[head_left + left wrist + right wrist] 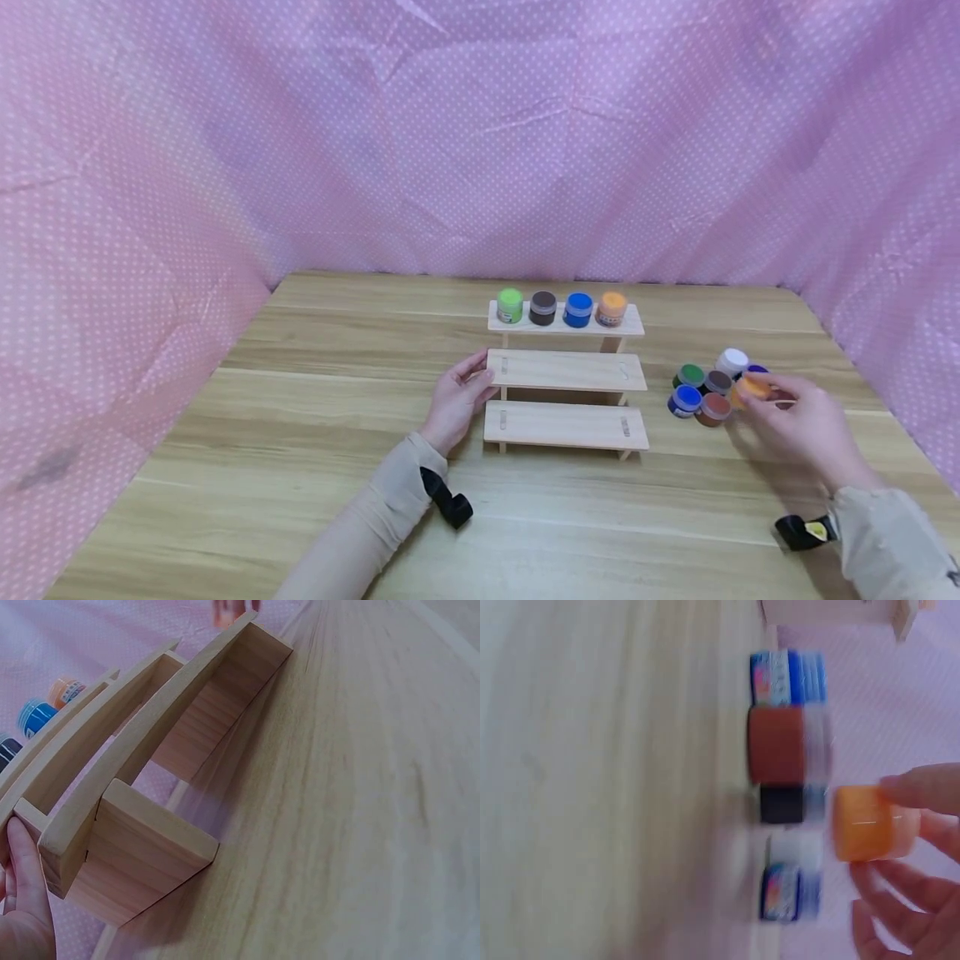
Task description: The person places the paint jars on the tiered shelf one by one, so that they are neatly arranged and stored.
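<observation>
My right hand [806, 427] pinches an orange paint jar [864, 823] between thumb and fingers. The right wrist view shows this jar raised off the table, beside the other jars. My left hand [452, 407] grips the left end of a three-tier wooden stand [566, 423] at its middle tier, with a finger against the wood in the left wrist view. On the stand's top tier, light green [510, 307], dark brown [543, 308], blue [578, 310] and orange-lidded [611, 309] jars stand in a row. The middle and bottom tiers bear no jars.
Right of the stand is a cluster of paint jars: green [689, 377], white [732, 362], dark brown [717, 383], blue [685, 402], reddish brown [713, 410] and a dark blue one [789, 892] partly hidden. A pink dotted cloth [480, 150] hangs around the wooden table [315, 375].
</observation>
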The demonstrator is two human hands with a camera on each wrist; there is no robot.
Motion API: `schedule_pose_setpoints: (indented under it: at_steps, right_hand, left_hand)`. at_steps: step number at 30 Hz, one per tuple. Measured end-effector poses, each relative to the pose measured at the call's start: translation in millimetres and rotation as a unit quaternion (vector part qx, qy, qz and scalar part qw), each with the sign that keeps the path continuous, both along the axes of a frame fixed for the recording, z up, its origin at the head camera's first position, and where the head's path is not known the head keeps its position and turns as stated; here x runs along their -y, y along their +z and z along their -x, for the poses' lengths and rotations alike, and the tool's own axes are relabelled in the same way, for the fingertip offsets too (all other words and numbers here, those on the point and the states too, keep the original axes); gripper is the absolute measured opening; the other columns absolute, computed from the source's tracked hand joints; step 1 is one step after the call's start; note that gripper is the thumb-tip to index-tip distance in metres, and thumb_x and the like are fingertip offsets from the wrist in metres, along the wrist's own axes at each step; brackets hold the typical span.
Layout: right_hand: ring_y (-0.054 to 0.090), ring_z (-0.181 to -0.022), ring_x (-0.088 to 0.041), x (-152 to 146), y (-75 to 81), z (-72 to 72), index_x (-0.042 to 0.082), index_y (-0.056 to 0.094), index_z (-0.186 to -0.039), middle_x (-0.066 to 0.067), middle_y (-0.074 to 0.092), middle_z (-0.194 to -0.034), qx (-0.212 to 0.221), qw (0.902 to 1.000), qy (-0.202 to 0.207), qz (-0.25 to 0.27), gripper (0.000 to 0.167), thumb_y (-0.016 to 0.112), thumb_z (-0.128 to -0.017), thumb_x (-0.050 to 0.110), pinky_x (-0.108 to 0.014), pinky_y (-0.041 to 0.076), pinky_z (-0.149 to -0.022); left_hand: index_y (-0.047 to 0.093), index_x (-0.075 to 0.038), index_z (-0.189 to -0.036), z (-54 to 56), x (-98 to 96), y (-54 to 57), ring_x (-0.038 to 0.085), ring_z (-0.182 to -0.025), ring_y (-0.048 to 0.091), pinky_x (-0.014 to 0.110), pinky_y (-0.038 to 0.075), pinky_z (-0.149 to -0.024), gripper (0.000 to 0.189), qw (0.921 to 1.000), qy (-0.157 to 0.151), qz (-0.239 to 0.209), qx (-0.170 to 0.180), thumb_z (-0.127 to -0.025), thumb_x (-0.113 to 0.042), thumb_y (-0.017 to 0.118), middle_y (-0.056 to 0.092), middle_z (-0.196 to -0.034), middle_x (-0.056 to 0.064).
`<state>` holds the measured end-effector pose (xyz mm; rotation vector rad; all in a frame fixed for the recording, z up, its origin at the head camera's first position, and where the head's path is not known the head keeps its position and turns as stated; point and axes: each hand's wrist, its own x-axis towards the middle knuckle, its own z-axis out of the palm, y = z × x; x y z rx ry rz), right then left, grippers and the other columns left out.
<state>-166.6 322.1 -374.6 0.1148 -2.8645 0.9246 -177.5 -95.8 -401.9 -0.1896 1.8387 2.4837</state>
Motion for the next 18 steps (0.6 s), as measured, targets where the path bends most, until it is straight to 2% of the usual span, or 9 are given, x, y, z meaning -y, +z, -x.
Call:
schedule_pose_setpoints:
  at_steps: [1, 2, 4, 6, 8, 12, 15, 18]
  right_hand:
    - [0.052, -0.075, 0.011, 3, 2.2, -1.5, -0.003, 0.062, -0.117, -0.027, 0.063, -0.106, -0.025, 0.9996, -0.006, 0.014, 0.042, 0.069, -0.087, 0.025, -0.008, 0.046, -0.061]
    - [0.048, -0.073, 0.017, 7, 4.3, -2.8, -0.002, 0.063, -0.115, -0.016, 0.067, -0.103, -0.048, 0.9984, -0.011, 0.026, 0.041, 0.071, -0.085, 0.024, -0.003, 0.044, -0.060]
    - [0.046, -0.075, 0.022, 15, 8.0, -5.4, -0.002, 0.065, -0.115, 0.007, 0.065, -0.102, -0.080, 0.9952, -0.017, 0.054, 0.040, 0.073, -0.084, 0.022, 0.001, 0.042, -0.062]
    - [0.047, -0.077, 0.022, 24, 11.6, -7.2, -0.002, 0.065, -0.115, 0.027, 0.055, -0.101, -0.096, 0.9921, -0.022, 0.078, 0.040, 0.074, -0.083, 0.021, 0.002, 0.042, -0.065]
    - [0.049, -0.080, 0.019, 33, 14.5, -7.8, -0.001, 0.065, -0.115, 0.037, 0.047, -0.098, -0.107, 0.9889, -0.026, 0.100, 0.040, 0.075, -0.082, 0.019, 0.003, 0.043, -0.068]
    - [0.050, -0.085, 0.014, 49, 20.4, -7.4, -0.002, 0.064, -0.117, 0.031, 0.050, -0.100, -0.101, 0.9851, -0.020, 0.138, 0.041, 0.074, -0.082, 0.016, 0.002, 0.044, -0.071]
    - [0.053, -0.083, 0.013, 62, 25.3, -7.0, -0.002, 0.061, -0.120, 0.026, 0.051, -0.101, -0.077, 0.9837, -0.011, 0.162, 0.042, 0.072, -0.084, 0.019, -0.003, 0.049, -0.065]
    - [0.057, -0.082, 0.012, 76, 28.7, -5.3, -0.002, 0.061, -0.120, 0.023, 0.052, -0.103, -0.074, 0.9792, 0.005, 0.188, 0.042, 0.072, -0.084, 0.016, -0.007, 0.051, -0.064]
  left_hand:
    - [0.043, 0.006, -0.137, -0.2, -0.2, 0.2, 0.006, -0.088, 0.058, 0.019, 0.055, -0.077, 0.045, 1.0000, 0.000, 0.000, 0.000, -0.093, 0.007, 0.051, 0.051, -0.112, 0.008]
    - [0.043, 0.007, -0.137, -0.2, -0.4, 0.3, 0.006, -0.088, 0.058, 0.019, 0.055, -0.077, 0.045, 1.0000, 0.000, 0.000, 0.000, -0.093, 0.006, 0.051, 0.052, -0.112, 0.008]
    - [0.043, 0.006, -0.137, -0.4, -1.0, 0.5, 0.006, -0.088, 0.058, 0.018, 0.055, -0.077, 0.045, 1.0000, 0.000, -0.001, 0.000, -0.092, 0.006, 0.051, 0.051, -0.112, 0.008]
    - [0.043, 0.007, -0.137, -0.3, -1.3, -0.1, 0.006, -0.088, 0.058, 0.019, 0.055, -0.077, 0.045, 1.0000, -0.002, 0.002, -0.003, -0.092, 0.006, 0.051, 0.051, -0.113, 0.009]
    - [0.043, 0.006, -0.137, -0.2, -1.7, -0.3, 0.006, -0.089, 0.058, 0.018, 0.055, -0.078, 0.045, 1.0000, -0.003, 0.003, -0.002, -0.092, 0.006, 0.052, 0.051, -0.113, 0.009]
    - [0.043, 0.006, -0.137, -0.3, -1.5, -0.7, 0.005, -0.089, 0.058, 0.018, 0.054, -0.077, 0.045, 1.0000, -0.002, 0.005, -0.003, -0.093, 0.006, 0.051, 0.051, -0.115, 0.010]
    - [0.042, 0.008, -0.137, -0.7, -0.8, -0.5, 0.005, -0.089, 0.058, 0.018, 0.055, -0.077, 0.045, 1.0000, -0.001, 0.003, -0.004, -0.093, 0.006, 0.050, 0.050, -0.114, 0.011]
    - [0.042, 0.008, -0.137, -0.8, -0.1, 0.0, 0.006, -0.089, 0.058, 0.019, 0.055, -0.077, 0.045, 1.0000, 0.000, 0.004, -0.006, -0.093, 0.006, 0.050, 0.051, -0.114, 0.011]
